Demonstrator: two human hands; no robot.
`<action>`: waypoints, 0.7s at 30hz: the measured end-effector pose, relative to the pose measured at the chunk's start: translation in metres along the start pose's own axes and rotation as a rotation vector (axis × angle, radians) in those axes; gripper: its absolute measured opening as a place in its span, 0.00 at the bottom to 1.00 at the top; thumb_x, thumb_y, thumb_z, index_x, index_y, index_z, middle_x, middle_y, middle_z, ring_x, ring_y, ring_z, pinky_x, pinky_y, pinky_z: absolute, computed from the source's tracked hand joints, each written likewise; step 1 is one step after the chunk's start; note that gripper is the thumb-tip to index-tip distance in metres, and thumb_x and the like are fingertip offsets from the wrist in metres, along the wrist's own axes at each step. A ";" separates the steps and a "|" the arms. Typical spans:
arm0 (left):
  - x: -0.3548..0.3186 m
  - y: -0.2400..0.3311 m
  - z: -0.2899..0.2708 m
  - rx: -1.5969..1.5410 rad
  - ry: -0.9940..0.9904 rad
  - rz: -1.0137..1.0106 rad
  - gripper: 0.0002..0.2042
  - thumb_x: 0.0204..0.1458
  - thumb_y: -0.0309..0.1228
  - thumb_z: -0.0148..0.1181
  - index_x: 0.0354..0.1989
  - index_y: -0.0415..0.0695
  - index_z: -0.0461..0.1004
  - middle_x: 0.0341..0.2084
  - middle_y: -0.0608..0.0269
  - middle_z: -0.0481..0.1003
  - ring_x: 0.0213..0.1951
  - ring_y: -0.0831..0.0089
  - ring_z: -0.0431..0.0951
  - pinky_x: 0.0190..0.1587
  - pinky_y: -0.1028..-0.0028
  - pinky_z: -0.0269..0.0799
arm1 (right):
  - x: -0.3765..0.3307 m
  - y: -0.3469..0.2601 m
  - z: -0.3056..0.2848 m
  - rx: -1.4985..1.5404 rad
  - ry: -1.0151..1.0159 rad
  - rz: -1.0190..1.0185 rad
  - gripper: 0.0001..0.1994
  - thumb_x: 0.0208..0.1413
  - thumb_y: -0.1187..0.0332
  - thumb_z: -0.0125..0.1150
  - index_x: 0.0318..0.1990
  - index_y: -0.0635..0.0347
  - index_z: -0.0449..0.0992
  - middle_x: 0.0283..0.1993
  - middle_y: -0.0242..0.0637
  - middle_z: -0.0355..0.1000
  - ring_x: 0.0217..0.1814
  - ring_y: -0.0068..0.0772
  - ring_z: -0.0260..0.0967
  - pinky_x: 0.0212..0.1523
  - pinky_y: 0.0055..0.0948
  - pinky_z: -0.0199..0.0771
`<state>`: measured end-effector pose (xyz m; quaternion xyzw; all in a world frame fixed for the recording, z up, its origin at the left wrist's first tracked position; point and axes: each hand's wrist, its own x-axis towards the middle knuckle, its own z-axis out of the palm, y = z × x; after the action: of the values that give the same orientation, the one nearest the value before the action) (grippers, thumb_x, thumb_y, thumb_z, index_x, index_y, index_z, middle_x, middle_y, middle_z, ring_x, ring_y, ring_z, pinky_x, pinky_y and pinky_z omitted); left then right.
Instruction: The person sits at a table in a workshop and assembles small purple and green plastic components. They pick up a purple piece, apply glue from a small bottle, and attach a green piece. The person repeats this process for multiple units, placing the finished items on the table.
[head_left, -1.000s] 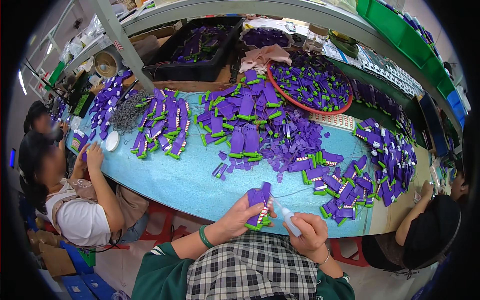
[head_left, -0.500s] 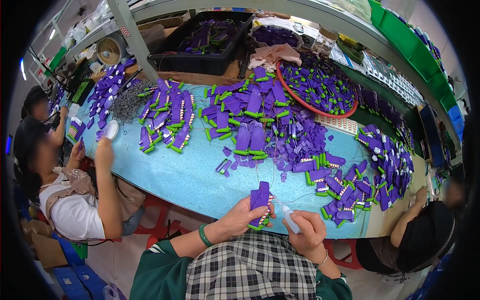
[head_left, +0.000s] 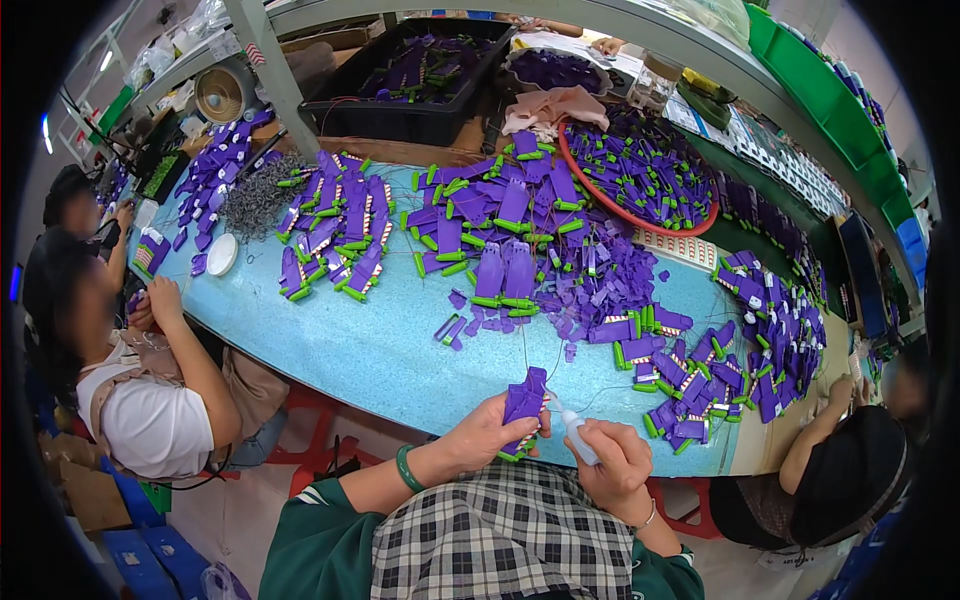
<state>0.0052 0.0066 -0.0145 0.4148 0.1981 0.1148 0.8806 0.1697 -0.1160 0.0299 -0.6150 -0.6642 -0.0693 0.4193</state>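
Note:
My left hand [head_left: 480,438] is closed around a purple plastic part [head_left: 522,402] with a green end and a red-and-white striped edge, just over the front edge of the table. Thin wires run up from the part. Pinched in my right hand [head_left: 615,465] is a small translucent squeeze bottle [head_left: 580,438], tilted so its thin nozzle points up and left at the part's right edge. Whether the tip touches the part is too fine to tell. Ahead lie a heap of purple-and-green parts [head_left: 515,205] and small purple pieces [head_left: 605,275].
More purple-and-green parts lie in piles to the left [head_left: 340,225] and right [head_left: 690,380] on the blue table [head_left: 330,340]. A red-rimmed basket [head_left: 640,225] and a black bin [head_left: 390,122] stand behind. Co-workers sit at left [head_left: 150,400] and right [head_left: 850,470].
The left co-worker's raised arm has come down, away from the white round lid. A hand now shows at the far back. My hands keep nearly the same pose around the part and bottle.

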 end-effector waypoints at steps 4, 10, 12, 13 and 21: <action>0.000 -0.002 0.001 -0.002 -0.006 0.021 0.17 0.61 0.27 0.49 0.57 0.42 0.61 0.41 0.64 0.70 0.40 0.79 0.71 0.43 0.70 0.78 | -0.002 0.000 -0.001 -0.012 0.012 -0.001 0.19 0.33 0.76 0.76 0.37 0.59 0.77 0.33 0.38 0.74 0.30 0.36 0.75 0.26 0.27 0.74; 0.002 -0.009 0.004 0.157 0.071 0.091 0.20 0.62 0.27 0.46 0.62 0.40 0.54 0.45 0.63 0.67 0.44 0.78 0.70 0.47 0.68 0.78 | -0.001 -0.003 -0.005 -0.010 0.032 -0.052 0.21 0.33 0.75 0.76 0.39 0.56 0.76 0.33 0.38 0.74 0.30 0.34 0.75 0.25 0.26 0.72; 0.002 -0.005 0.007 0.258 0.074 0.094 0.21 0.62 0.27 0.46 0.62 0.42 0.53 0.46 0.62 0.66 0.46 0.76 0.70 0.46 0.69 0.78 | -0.003 -0.003 -0.005 -0.005 0.014 -0.059 0.21 0.33 0.75 0.76 0.39 0.56 0.76 0.33 0.38 0.74 0.29 0.34 0.75 0.25 0.25 0.72; 0.002 -0.003 0.009 0.309 0.075 0.096 0.21 0.62 0.27 0.46 0.62 0.42 0.53 0.46 0.62 0.66 0.47 0.75 0.70 0.46 0.70 0.78 | -0.005 -0.002 -0.004 0.002 0.010 -0.054 0.21 0.33 0.75 0.76 0.39 0.56 0.76 0.33 0.38 0.74 0.29 0.33 0.74 0.25 0.25 0.71; 0.003 -0.008 0.011 0.375 0.116 0.163 0.22 0.61 0.27 0.46 0.63 0.40 0.53 0.44 0.60 0.67 0.46 0.73 0.71 0.43 0.73 0.76 | -0.001 -0.003 -0.002 -0.003 0.028 -0.064 0.20 0.33 0.75 0.76 0.38 0.57 0.77 0.33 0.38 0.74 0.26 0.33 0.74 0.23 0.25 0.72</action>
<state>0.0126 -0.0048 -0.0147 0.5789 0.2322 0.1703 0.7629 0.1678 -0.1185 0.0323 -0.5931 -0.6775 -0.0924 0.4250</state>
